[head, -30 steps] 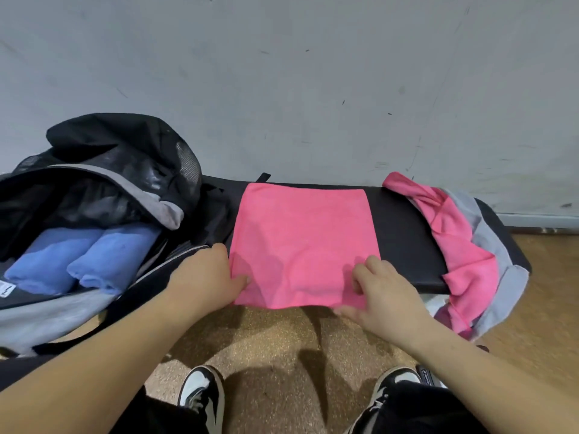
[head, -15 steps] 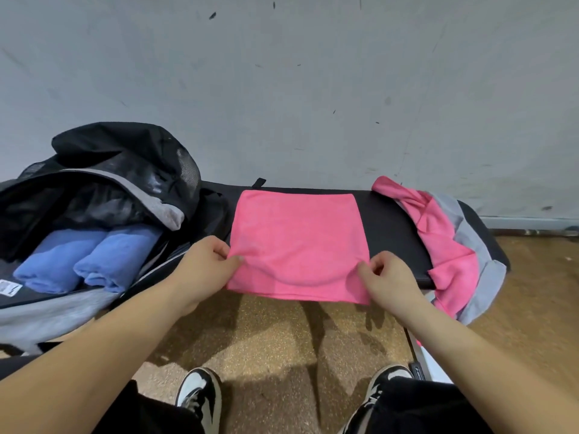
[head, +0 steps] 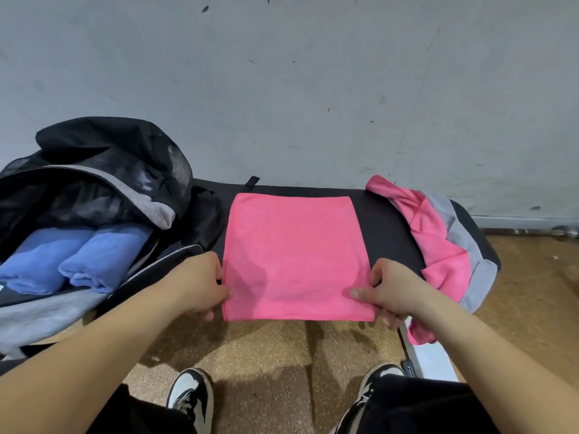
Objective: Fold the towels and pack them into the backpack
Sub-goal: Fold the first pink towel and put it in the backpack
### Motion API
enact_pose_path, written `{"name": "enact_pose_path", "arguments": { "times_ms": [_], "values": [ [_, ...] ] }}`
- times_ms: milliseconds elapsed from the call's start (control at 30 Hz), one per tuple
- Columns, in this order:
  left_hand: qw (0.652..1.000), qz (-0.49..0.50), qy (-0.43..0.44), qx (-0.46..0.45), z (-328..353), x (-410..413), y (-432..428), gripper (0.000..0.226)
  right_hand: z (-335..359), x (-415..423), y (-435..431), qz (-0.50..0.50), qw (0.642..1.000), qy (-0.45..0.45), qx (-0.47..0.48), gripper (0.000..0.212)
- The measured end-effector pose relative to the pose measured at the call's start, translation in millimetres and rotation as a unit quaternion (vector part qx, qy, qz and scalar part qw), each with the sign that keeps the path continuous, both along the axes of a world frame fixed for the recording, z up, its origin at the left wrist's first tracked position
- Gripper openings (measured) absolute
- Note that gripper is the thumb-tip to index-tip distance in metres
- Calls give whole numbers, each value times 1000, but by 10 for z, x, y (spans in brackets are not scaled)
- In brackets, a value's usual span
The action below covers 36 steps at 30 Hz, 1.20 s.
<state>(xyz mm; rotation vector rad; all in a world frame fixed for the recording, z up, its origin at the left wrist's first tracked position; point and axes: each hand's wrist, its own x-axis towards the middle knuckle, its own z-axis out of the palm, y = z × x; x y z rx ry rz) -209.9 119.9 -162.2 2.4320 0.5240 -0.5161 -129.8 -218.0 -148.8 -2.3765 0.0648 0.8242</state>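
A pink towel (head: 294, 252) lies folded flat on the black bench (head: 388, 227), its near edge hanging slightly past the bench front. My left hand (head: 200, 281) pinches the towel's near left corner. My right hand (head: 391, 289) pinches its near right corner. At the left the black and grey backpack (head: 103, 170) lies open, with two rolled blue towels (head: 72, 258) side by side inside it. A loose pile of pink and grey towels (head: 445, 245) sits at the bench's right end.
A grey wall (head: 282, 89) rises directly behind the bench. Below is a cork-brown floor (head: 272, 349) with my two black-and-white shoes (head: 191, 399). A white bench leg (head: 429, 358) shows under the right side.
Both hands shifted from pressing on the towel's near edge to gripping its two near corners. The near edge is now pulled straight and smooth.
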Motion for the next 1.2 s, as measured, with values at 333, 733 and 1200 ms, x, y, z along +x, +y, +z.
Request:
{"name": "enact_pose_path", "arguments": {
  "times_ms": [333, 733, 1200],
  "values": [
    [979, -57, -189, 49, 232, 653, -3, 14, 105, 748, 253, -8, 980, -196, 29, 44],
    [974, 154, -164, 20, -96, 1471, 83, 34, -361, 1603, 560, -154, 958, -229, 81, 49],
    [961, 180, -211, -11, -48, 1521, -30, 15, -275, 1653, 597, -212, 923, -187, 262, 20]
  ]
}}
